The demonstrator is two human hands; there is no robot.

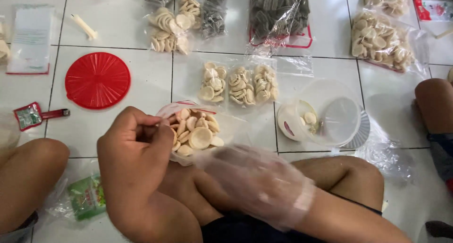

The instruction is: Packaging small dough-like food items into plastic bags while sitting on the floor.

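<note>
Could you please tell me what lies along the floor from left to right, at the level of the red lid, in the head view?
Red lid → sealed bag of pale round crackers → clear plastic tub → another person's knee.

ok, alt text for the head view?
Left hand pinches the open rim of a clear bag of pale round crackers; the right hand, in a thin plastic glove, hovers beside it. Filled bags and a red lid lie on white floor tiles.
</note>
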